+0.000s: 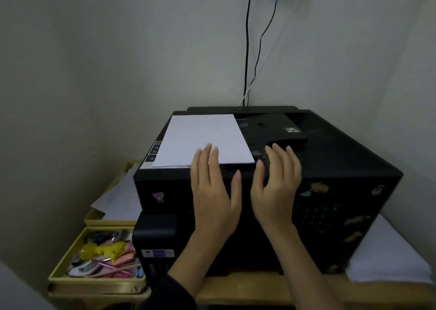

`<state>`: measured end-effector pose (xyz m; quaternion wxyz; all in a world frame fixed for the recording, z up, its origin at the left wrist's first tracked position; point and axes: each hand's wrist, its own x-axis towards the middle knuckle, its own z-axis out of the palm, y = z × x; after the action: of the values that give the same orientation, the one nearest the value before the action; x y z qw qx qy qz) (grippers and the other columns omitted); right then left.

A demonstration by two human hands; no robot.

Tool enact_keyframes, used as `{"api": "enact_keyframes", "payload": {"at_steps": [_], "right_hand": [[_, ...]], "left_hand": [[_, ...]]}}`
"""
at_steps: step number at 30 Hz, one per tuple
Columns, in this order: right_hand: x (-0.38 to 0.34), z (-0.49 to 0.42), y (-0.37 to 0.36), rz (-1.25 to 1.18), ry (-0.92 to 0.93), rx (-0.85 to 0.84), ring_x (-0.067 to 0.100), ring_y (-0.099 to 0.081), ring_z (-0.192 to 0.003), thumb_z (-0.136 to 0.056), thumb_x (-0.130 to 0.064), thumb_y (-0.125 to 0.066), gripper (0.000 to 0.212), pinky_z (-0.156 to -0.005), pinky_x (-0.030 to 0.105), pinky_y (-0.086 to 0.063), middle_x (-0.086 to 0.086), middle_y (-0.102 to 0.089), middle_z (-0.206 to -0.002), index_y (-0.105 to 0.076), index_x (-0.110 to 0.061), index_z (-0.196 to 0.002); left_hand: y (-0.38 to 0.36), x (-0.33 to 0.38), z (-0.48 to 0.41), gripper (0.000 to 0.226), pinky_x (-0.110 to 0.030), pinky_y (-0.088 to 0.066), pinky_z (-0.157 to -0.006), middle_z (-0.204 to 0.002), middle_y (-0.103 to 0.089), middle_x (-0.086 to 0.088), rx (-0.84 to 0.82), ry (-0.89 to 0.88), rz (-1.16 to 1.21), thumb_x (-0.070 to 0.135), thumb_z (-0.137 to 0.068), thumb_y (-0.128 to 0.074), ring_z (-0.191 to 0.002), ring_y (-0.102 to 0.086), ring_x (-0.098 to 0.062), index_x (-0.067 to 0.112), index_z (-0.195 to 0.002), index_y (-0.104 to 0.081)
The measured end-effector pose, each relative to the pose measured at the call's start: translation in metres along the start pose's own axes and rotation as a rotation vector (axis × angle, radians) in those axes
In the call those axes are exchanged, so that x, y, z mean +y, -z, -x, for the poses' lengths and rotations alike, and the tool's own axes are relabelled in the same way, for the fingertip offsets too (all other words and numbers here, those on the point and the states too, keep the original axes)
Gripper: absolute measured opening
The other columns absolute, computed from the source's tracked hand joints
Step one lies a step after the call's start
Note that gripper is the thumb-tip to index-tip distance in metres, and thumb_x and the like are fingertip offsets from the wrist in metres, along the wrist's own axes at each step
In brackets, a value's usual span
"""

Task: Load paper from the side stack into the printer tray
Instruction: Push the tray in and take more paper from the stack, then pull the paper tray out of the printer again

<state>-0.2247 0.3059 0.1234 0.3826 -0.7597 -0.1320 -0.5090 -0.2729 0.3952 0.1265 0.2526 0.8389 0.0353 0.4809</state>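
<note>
A black printer (pixel 330 168) stands on a wooden table. White sheets of paper (pixel 203 140) lie flat on the left part of its top. My left hand (pixel 212 191) is spread with fingers apart, its fingertips over the near edge of that paper. My right hand (pixel 276 187) is also spread, fingertips resting on the black lid beside the paper's right corner. Neither hand holds anything. A stack of white paper (pixel 389 257) lies on the table to the right of the printer.
Left of the printer, a yellow box (pixel 94 283) holds pens and small items, and behind it another yellow box (pixel 94 220) holds loose sheets. Black and white cables (pixel 247 50) hang down the wall behind the printer. Walls close in at left and right.
</note>
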Motion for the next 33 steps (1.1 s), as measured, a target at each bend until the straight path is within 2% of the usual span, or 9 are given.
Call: {"api": "enact_keyframes", "payload": {"at_steps": [4,7,9,13,16,20,22,27,33], "right_hand": [[0.027,0.062,0.025,0.122,0.009,0.025,0.034,-0.041,-0.130,-0.093,-0.015,-0.048,0.036,-0.109,0.040,-0.028,0.024,-0.044,-0.138,-0.049,-0.004,-0.127],[0.052,0.115,0.036,0.182,-0.174,-0.090,0.032,-0.039,-0.127,-0.091,-0.021,-0.047,0.041,-0.108,0.039,-0.028,0.021,-0.034,-0.139,-0.042,-0.008,-0.130],[0.067,0.147,0.038,0.210,-0.376,-0.177,0.032,-0.041,-0.122,-0.090,-0.020,-0.053,0.040,-0.104,0.047,-0.036,0.020,-0.036,-0.135,-0.042,-0.011,-0.128],[0.084,0.175,0.040,0.196,-0.870,-0.408,0.036,-0.047,-0.118,-0.092,-0.016,-0.055,0.041,-0.096,0.042,-0.042,0.019,-0.041,-0.131,-0.044,-0.006,-0.130],[0.094,0.185,0.036,0.019,-1.188,-0.551,0.033,-0.049,-0.120,-0.098,-0.028,-0.045,0.048,-0.096,0.033,-0.040,0.019,-0.045,-0.135,-0.042,0.002,-0.135],[0.099,0.176,0.030,-0.351,-1.674,-0.469,0.030,-0.058,-0.104,-0.094,-0.047,-0.046,0.058,-0.089,0.038,-0.046,0.018,-0.059,-0.122,-0.049,-0.002,-0.131],[0.105,0.170,0.032,-0.636,-1.827,-0.408,0.032,-0.050,-0.123,-0.094,-0.045,-0.047,0.062,-0.102,0.039,-0.040,0.020,-0.048,-0.139,-0.039,-0.006,-0.141],[0.109,0.174,0.035,-0.867,-1.901,-0.279,0.031,-0.034,-0.139,-0.093,-0.035,-0.054,0.060,-0.112,0.043,-0.032,0.019,-0.036,-0.149,-0.037,-0.005,-0.143],[0.117,0.185,0.026,-0.937,-1.897,-0.161,0.027,-0.046,-0.130,-0.090,-0.029,-0.060,0.052,-0.109,0.038,-0.038,0.015,-0.054,-0.136,-0.048,-0.004,-0.134]], "left_hand": [[-0.015,-0.004,0.087,0.051,-0.020,-0.005,-0.121,-0.150,-0.026,-0.008,-0.138,-0.076,0.099,0.042,-0.098,-0.031,-0.148,-0.002,-0.009,0.008,-0.137,-0.036],[-0.034,-0.018,0.151,0.044,-0.024,-0.017,-0.117,-0.139,-0.032,-0.001,-0.322,-0.016,0.079,0.046,-0.096,-0.034,-0.137,-0.020,-0.013,0.016,-0.128,-0.039],[-0.043,-0.027,0.178,0.042,-0.029,-0.036,-0.108,-0.125,-0.034,0.009,-0.449,0.154,0.044,0.053,-0.089,-0.034,-0.116,-0.026,-0.004,0.026,-0.122,-0.038],[-0.057,-0.037,0.188,0.098,-0.020,-0.025,-0.102,-0.117,-0.038,0.011,-0.856,0.576,0.011,0.082,-0.066,0.008,-0.109,-0.031,-0.007,0.023,-0.126,-0.043],[-0.073,-0.048,0.188,0.082,-0.031,-0.029,-0.110,-0.143,-0.044,-0.007,-0.988,0.959,0.153,0.070,-0.087,-0.020,-0.131,-0.041,-0.024,0.010,-0.141,-0.038],[-0.076,-0.056,0.177,0.084,-0.044,-0.039,-0.108,-0.140,-0.051,-0.013,-0.819,1.474,0.682,0.072,-0.085,-0.032,-0.129,-0.047,-0.031,0.012,-0.144,-0.039],[-0.073,-0.055,0.170,0.070,-0.039,-0.043,-0.099,-0.118,-0.061,-0.011,-0.690,1.556,0.895,0.059,-0.091,-0.038,-0.123,-0.053,-0.032,0.006,-0.136,-0.047],[-0.073,-0.055,0.170,0.070,-0.038,-0.037,-0.112,-0.142,-0.047,-0.013,-0.528,1.672,0.952,0.054,-0.088,-0.051,-0.132,-0.044,-0.028,0.008,-0.140,-0.043],[-0.083,-0.064,0.174,0.059,-0.036,-0.045,-0.098,-0.113,-0.058,-0.010,-0.380,1.688,1.044,0.054,-0.087,-0.052,-0.103,-0.056,-0.023,0.009,-0.124,-0.052]]}}
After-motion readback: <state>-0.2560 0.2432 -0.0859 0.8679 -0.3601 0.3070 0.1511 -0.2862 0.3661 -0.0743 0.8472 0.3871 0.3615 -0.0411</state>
